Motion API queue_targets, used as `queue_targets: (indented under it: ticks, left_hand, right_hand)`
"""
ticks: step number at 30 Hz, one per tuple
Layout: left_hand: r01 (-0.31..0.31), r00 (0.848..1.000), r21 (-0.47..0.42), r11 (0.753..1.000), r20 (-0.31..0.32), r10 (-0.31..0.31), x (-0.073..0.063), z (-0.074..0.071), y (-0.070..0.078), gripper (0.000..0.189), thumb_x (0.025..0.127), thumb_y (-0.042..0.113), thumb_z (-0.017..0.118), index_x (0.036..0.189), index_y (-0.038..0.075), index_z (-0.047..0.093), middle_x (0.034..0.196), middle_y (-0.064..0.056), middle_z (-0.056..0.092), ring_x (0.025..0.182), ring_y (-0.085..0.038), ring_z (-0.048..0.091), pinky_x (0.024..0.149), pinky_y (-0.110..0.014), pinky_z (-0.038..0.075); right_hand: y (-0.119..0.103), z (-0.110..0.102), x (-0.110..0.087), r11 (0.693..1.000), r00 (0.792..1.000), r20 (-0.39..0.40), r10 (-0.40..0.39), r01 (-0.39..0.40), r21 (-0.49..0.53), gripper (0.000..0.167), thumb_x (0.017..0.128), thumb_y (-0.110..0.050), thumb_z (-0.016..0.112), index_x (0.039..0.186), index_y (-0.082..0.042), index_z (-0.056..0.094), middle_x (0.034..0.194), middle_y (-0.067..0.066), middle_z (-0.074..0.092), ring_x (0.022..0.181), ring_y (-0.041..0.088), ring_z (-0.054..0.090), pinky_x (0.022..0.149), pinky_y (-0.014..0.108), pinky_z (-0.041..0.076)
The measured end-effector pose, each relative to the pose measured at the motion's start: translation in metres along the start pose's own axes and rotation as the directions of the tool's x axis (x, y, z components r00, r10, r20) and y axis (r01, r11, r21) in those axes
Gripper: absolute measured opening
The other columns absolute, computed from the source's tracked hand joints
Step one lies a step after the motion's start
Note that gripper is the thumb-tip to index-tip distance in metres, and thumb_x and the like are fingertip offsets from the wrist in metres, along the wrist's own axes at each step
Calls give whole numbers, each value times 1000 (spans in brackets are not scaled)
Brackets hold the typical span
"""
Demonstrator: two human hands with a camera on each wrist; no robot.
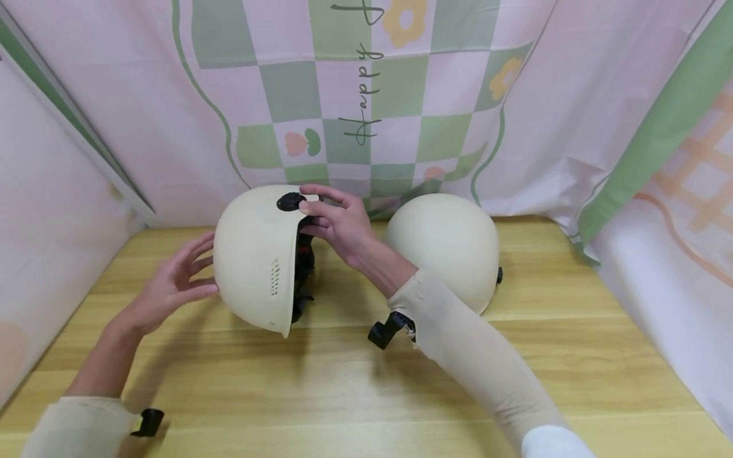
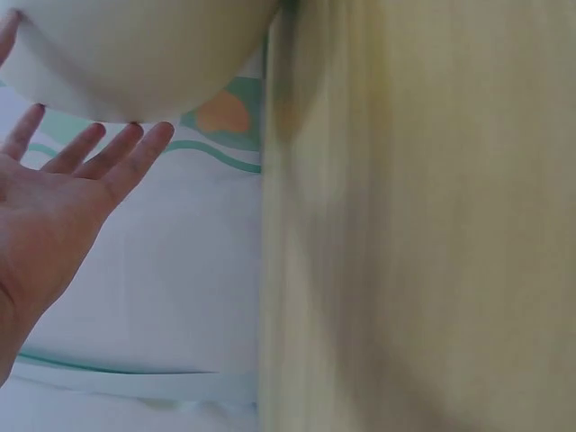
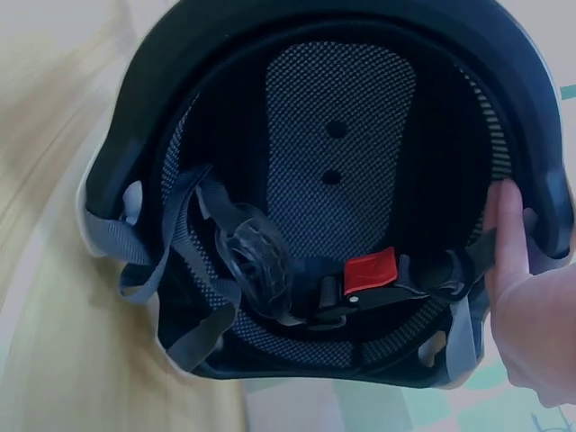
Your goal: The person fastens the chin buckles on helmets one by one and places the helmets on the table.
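A cream-coloured helmet [image 1: 252, 254] is tipped on its side at the left, its opening facing right. My right hand [image 1: 346, 222] grips its rim beside a black oval fitting [image 1: 291, 201], thumb outside and other fingers inside the shell. Spread, fairly straight fingers of my left hand [image 1: 172, 280] touch the rounded crown from the left. Inside the helmet, the right wrist view shows dark mesh padding [image 3: 342, 135], a red buckle piece [image 3: 370, 272] on the chin strap and a ridged adjuster dial [image 3: 256, 256].
A second cream helmet [image 1: 446, 248] sits dome up on the wooden table [image 1: 355, 394], just right of my right hand and forearm. Behind the table hangs a checked, flowered curtain [image 1: 395, 89]. White cloth walls [image 1: 57, 159] stand at both sides.
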State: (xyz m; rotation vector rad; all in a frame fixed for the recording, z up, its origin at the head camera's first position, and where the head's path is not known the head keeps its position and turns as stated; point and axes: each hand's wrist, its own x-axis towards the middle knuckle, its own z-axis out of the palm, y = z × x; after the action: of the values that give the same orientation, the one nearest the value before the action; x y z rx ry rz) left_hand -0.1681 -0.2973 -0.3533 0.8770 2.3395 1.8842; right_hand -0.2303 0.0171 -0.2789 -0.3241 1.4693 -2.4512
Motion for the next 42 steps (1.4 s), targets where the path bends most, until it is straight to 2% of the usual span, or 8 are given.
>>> queue_targets:
  ticks: [6, 15, 20, 23, 27, 35, 38, 42]
  left_hand:
    - [27, 999, -16, 1000, 27, -26, -2, 3, -8, 90, 92, -21, 62, 166, 13, 23, 161, 6, 34, 136, -3, 47, 98, -24, 54]
    - [67, 998, -36, 997, -6, -67, -3, 4, -14, 97, 90, -20, 65, 167, 18, 20, 156, 8, 35, 129, -5, 51, 94, -24, 55]
    - [107, 994, -37, 994, -20, -108, -4, 2, -16, 97, 92, -17, 64, 167, 22, 16, 156, 3, 34, 128, -4, 51, 95, -22, 54]
    - [122, 992, -38, 992, -28, -124, -4, 2, -17, 97, 93, -15, 64, 168, 23, 15, 158, -5, 31, 128, -3, 51, 95, -22, 53]
    - [128, 991, -33, 991, -32, -129, -4, 2, -17, 97, 93, -15, 64, 168, 24, 15, 160, -15, 27, 128, -4, 50, 95, -22, 53]
    - [119, 992, 1, 993, -32, -119, 0, 1, -15, 99, 92, -16, 65, 168, 23, 16, 162, -20, 23, 128, -6, 50, 94, -22, 54]
    - [117, 993, 11, 993, -36, -117, 0, 1, -15, 99, 91, -17, 66, 168, 23, 17, 161, -15, 26, 127, -6, 50, 94, -22, 54]
    - [112, 993, 16, 994, -36, -111, 1, 1, -14, 99, 91, -17, 66, 168, 22, 18, 162, -12, 26, 128, -5, 49, 94, -21, 54]
  right_hand:
    - [6, -10, -2, 997, 999, 4, -44, 44, 56, 39, 98, 8, 60, 137, 10, 58, 117, 16, 69, 75, 14, 69, 68, 25, 58]
    - [18, -33, -5, 989, 999, 8, -39, 37, 142, 39, 98, 14, 49, 137, 9, 55, 143, 32, 53, 86, 14, 70, 72, 25, 56]
    - [23, -43, -8, 992, 1000, 24, -9, 6, 128, 35, 99, 14, 45, 130, 2, 57, 133, 23, 58, 87, 13, 68, 70, 25, 52]
    - [24, -48, -10, 997, 1000, 29, 9, -11, 76, 33, 100, 12, 45, 127, -2, 56, 121, 14, 65, 82, 13, 67, 70, 25, 51]
    - [22, -53, -10, 995, 999, 27, 18, -15, -97, 34, 100, 8, 49, 132, -2, 53, 100, 1, 72, 75, 13, 66, 76, 31, 53]
    - [21, -62, -11, 920, 1000, 1, 15, -13, -391, 37, 100, 0, 54, 137, -1, 50, 77, -11, 67, 79, 9, 59, 90, 41, 46]
    - [21, -64, -12, 908, 999, 3, 33, -28, -417, 37, 100, 0, 54, 137, -2, 49, 76, -11, 67, 79, 9, 60, 96, 46, 44]
    - [25, -67, -14, 926, 999, 10, 42, -35, -376, 38, 97, 4, 51, 134, -2, 47, 77, -7, 66, 79, 10, 63, 96, 44, 49]
